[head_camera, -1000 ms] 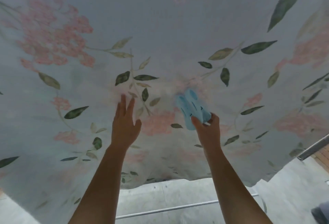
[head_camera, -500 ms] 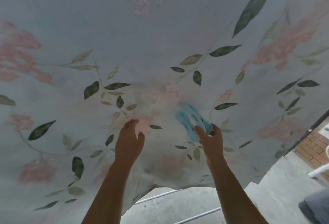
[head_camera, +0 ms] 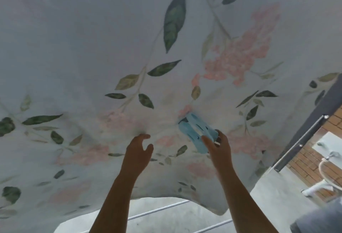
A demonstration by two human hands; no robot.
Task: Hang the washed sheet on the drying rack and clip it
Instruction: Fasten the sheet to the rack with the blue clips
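Sheet: the flower-and-leaf printed sheet [head_camera: 92, 47] hangs spread over and in front of me and fills most of the view. Its lower edge curves just above my forearms.
Left hand: my left hand [head_camera: 137, 151] is raised to the sheet with the fingers bent and the thumb apart. The fingertips are at a small pucker in the cloth, and nothing is held in the hand.
Right hand: my right hand [head_camera: 220, 149] pinches the near end of a pale blue clip [head_camera: 196, 132] between thumb and fingers.
Clip: it points up and to the left, and its far end lies against the sheet by a pink flower. I cannot tell whether it bites the cloth.
Rack: two pale rack bars [head_camera: 157, 210] run below the sheet's lower edge, over a grey concrete floor [head_camera: 166, 221].
Right side: a dark beam with a metal rod [head_camera: 303, 140] slants past the sheet's edge, with a brick wall [head_camera: 305, 160] behind it.
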